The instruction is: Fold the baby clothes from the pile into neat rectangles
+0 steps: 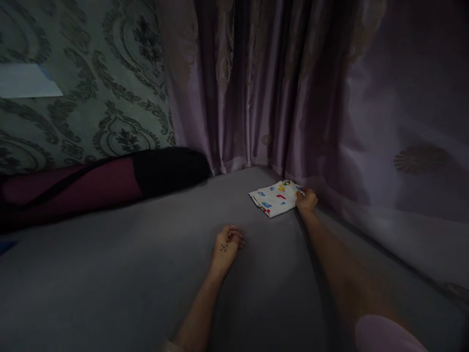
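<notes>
A small folded white cloth (274, 197) with coloured prints lies on the grey bed surface (128, 274) near the far corner. My right hand (307, 201) reaches out to the cloth's right edge, fingers closed on it. My left hand (227, 243) rests on the grey surface nearer to me, fingers curled under against the bedding, nothing visible in it. It lies a short way to the left of the cloth and does not touch it.
Purple curtains (278, 88) hang behind and along the right side. A long maroon and black bolster (110, 183) lies at the back left against a patterned wall (91, 73). A pale sheet of paper (25, 80) sticks to that wall.
</notes>
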Demonstrator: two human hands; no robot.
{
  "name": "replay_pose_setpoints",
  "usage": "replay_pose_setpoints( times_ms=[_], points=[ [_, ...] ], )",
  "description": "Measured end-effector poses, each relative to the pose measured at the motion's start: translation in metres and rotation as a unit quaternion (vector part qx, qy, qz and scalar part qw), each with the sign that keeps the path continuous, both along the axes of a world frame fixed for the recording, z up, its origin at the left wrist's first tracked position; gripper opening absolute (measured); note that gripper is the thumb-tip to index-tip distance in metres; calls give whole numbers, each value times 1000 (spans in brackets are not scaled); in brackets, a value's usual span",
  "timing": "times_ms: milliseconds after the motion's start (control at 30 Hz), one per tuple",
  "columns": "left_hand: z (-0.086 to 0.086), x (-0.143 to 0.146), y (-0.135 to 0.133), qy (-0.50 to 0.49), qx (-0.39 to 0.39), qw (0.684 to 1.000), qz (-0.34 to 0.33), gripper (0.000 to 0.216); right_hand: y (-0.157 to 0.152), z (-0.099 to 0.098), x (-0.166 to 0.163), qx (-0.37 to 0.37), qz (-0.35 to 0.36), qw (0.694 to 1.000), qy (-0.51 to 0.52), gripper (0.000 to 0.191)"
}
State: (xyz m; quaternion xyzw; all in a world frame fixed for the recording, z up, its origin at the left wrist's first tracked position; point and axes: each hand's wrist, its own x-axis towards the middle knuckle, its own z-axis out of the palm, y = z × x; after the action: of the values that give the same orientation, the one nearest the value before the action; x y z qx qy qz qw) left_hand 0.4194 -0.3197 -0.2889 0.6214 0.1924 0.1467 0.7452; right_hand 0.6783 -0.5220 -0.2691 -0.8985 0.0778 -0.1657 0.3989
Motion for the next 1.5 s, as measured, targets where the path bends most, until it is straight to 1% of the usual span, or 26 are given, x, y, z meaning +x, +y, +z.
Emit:
replay_pose_setpoints(
  times_ms=[100, 167, 233, 300, 333, 367, 500, 600, 667, 733, 833, 900, 967, 1033, 1067, 1133, 1200, 1267, 1333, 1400, 1500],
  points=[
    [2, 0, 0, 3, -4, 1000, -3, 21, 5, 4, -10, -46, -14, 999, 9, 36],
    [3, 1, -1, 13, -7, 1000, 1, 21, 9, 7, -16, -93, -14, 996, -6, 39],
    [4, 2, -1, 19, -11, 1000, 4, 21, 16, 10, -20, -179, 26, 982, -49, 42],
    [3, 2, 0, 21, -16, 1000, 4, 20, 25, 10, -22, -267, 94, 955, -91, 43],
    [3, 2, 0, 20, -18, 1000, 3, 20, 29, 9, -22, -296, 123, 942, -99, 45],
    [2, 2, 0, 20, -19, 1000, 2, 20, 33, 7, -20, -309, 141, 936, -89, 47],
    [2, 1, 1, 15, -16, 1000, 5, 20, 41, -1, -12, -316, 168, 933, 31, 58],
    [4, 1, 1, 20, -19, 1000, 3, 19, 44, 1, -10, -325, 175, 926, 82, 62],
    [4, 3, 0, 24, -23, 999, 1, 19, 50, 6, -17, -335, 179, 922, 80, 62],
    [3, 4, 0, 22, -21, 1000, 1, 19, 60, 8, -31, -345, 203, 915, 41, 61],
    [2, 2, -1, 17, -8, 1000, 6, 20, 79, 3, -55, -367, 295, 882, -13, 58],
    [3, -2, -1, 6, 46, 999, 16, 20, 87, -2, -66, -375, 344, 861, 1, 57],
    [5, -7, -2, -24, 141, 989, 34, 19, 91, -5, -71, -375, 357, 855, 32, 56],
    [8, -12, -2, -56, 226, 970, 66, 18, 92, -3, -73, -375, 356, 855, 43, 56],
    [10, -13, -3, -64, 250, 962, 88, 17, 92, -1, -75, -378, 351, 856, 46, 56],
    [11, -15, -2, -48, 264, 954, 136, 17, 95, 3, -84, -382, 333, 861, 46, 55],
    [9, -13, 0, -11, 258, 949, 182, 15, 102, 7, -103, -381, 319, 868, 23, 54],
    [6, -11, 5, 6, 236, 948, 213, 13, 113, 8, -130, -368, 348, 862, -20, 55],
    [2, -9, 10, -4, 203, 952, 227, 14, 124, 8, -162, -345, 394, 851, -27, 56],
    [1, -8, 16, -17, 153, 964, 216, 14, 134, 8, -192, -328, 431, 841, 3, 56],
    [4, -9, 25, -18, 52, 985, 164, 16, 144, 10, -230, -327, 468, 820, 34, 56]
  ],
)
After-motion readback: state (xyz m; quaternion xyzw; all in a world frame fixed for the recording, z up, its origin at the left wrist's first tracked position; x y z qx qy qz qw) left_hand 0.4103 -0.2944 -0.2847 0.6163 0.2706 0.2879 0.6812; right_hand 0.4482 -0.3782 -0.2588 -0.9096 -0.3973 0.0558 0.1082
